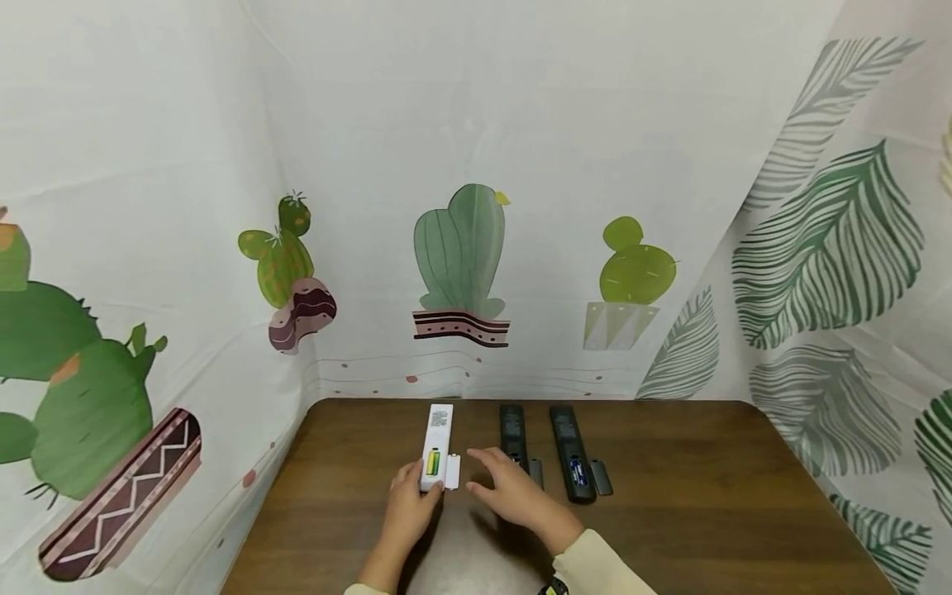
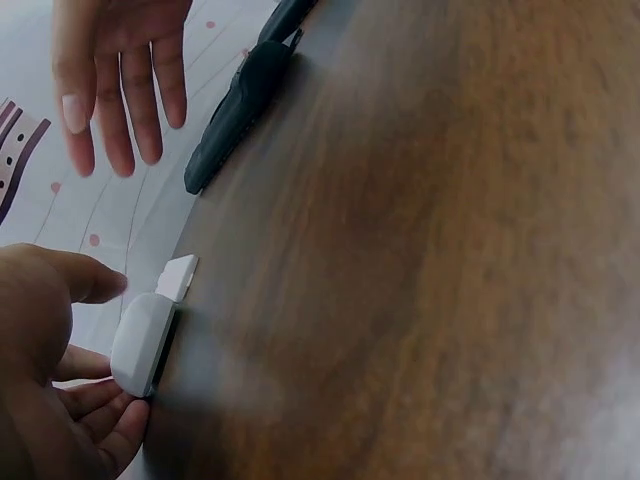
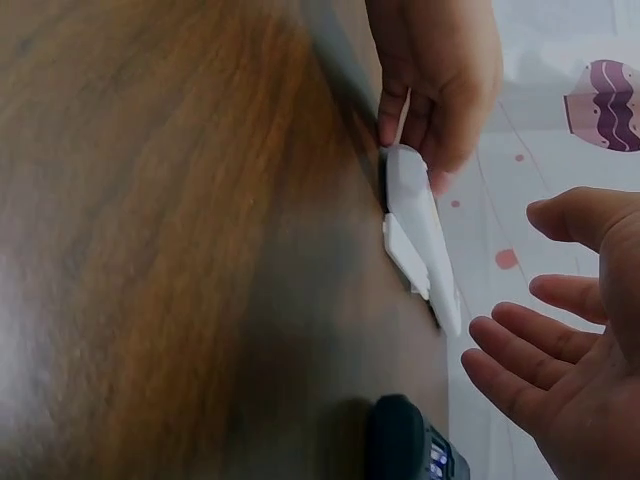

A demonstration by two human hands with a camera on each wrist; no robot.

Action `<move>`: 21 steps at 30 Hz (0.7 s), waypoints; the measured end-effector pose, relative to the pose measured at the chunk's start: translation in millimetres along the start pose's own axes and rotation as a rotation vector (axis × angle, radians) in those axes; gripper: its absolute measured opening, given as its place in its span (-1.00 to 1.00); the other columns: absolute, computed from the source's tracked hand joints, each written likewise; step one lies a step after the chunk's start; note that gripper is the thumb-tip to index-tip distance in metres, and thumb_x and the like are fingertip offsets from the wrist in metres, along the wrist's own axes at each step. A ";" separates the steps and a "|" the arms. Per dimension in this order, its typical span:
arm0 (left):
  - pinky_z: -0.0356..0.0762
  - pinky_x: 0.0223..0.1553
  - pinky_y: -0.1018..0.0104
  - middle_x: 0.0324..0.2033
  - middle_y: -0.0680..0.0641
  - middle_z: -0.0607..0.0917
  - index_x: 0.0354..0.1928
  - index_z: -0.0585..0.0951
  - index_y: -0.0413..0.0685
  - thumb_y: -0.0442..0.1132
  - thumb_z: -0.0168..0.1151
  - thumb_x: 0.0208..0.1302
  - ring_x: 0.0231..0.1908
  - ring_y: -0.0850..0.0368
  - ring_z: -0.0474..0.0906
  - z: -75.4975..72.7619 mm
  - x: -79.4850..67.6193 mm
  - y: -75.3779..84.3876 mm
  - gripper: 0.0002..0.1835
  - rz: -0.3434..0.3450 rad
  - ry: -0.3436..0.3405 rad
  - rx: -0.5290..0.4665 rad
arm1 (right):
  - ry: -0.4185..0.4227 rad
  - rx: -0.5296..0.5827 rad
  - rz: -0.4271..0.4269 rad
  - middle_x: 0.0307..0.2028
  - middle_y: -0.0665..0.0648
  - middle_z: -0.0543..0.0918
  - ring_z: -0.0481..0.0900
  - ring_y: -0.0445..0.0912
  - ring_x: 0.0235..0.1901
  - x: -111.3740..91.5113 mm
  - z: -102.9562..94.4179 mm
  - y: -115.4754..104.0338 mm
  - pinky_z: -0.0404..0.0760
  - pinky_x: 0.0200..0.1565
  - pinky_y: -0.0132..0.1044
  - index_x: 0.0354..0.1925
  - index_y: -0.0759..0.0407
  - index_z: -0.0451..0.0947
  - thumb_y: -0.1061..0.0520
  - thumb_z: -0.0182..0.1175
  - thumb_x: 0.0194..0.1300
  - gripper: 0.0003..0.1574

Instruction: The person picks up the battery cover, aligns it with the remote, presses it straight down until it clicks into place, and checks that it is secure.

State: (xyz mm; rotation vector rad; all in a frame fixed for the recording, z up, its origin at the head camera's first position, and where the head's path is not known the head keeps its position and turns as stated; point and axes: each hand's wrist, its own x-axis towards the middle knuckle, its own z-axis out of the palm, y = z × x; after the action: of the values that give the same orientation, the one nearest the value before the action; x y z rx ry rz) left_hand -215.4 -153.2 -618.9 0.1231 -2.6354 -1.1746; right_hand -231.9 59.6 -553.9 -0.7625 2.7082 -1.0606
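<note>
A white remote control [image 1: 440, 427] lies face down on the wooden table, a green and yellow battery [image 1: 433, 462] showing in its compartment. My left hand [image 1: 406, 506] holds its near end, fingers along the left side and thumb by the near edge. Just right of it rests a white battery cover [image 1: 453, 472]. My right hand [image 1: 513, 489] hovers with fingers spread, between the white remote and a black remote control [image 1: 512, 426], holding nothing. In the right wrist view the right fingers [image 3: 525, 345] are apart from the white remote [image 3: 415, 190].
Farther right lies a second black remote control [image 1: 568, 442] with blue batteries [image 1: 577, 472] in its compartment. Black covers, one [image 1: 536, 473] partly behind my right hand and another [image 1: 602, 478], lie beside the two black remotes. A cactus-print cloth [image 1: 357, 248] hangs behind the table [image 1: 312, 496].
</note>
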 end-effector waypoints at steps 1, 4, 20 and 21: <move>0.48 0.18 -0.21 0.12 -0.37 0.59 0.26 0.50 -0.45 -0.20 0.38 0.20 0.14 -0.32 0.50 -0.1 0.6 0.4 -0.35 0.000 0.001 -0.002 | -0.001 0.002 0.000 0.32 0.17 0.48 0.58 0.09 0.20 1.2 1.3 -0.5 0.62 0.14 0.04 0.45 0.10 0.32 -0.13 0.21 0.43 -0.24; 0.48 0.18 -0.21 0.11 -0.38 0.60 0.25 0.50 -0.47 -0.20 0.37 0.21 0.14 -0.32 0.51 -0.5 2.2 1.8 -0.37 -0.010 0.001 -0.013 | -0.001 0.014 -0.001 0.29 0.18 0.50 0.59 0.10 0.18 4.9 6.0 -1.9 0.63 0.11 0.02 0.44 0.13 0.34 -0.08 0.23 0.42 -0.26; 0.52 0.11 -0.18 0.05 -0.33 0.63 0.19 0.56 -0.43 -0.23 0.33 0.26 0.09 -0.29 0.53 0.1 5.0 4.8 -0.47 -0.033 0.036 -0.030 | 0.011 0.093 0.012 0.20 0.26 0.54 0.61 0.10 0.07 17.3 29.0 -3.5 0.65 0.01 -0.10 0.37 0.25 0.40 0.03 0.29 0.38 -0.30; 0.52 0.11 -0.17 0.04 -0.33 0.63 0.19 0.56 -0.43 -0.24 0.33 0.25 0.08 -0.28 0.53 0.2 5.5 4.7 -0.48 -0.031 0.042 -0.027 | 0.012 0.103 0.011 0.18 0.28 0.55 0.61 0.10 0.04 18.3 30.3 -3.1 0.65 -0.02 -0.13 0.37 0.27 0.41 0.05 0.29 0.37 -0.31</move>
State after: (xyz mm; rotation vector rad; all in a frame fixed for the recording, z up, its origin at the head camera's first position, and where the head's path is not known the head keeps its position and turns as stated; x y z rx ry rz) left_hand -220.6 -150.9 -614.5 0.1825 -2.5892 -1.2036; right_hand -237.4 30.3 -573.3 -0.7251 2.6412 -1.1950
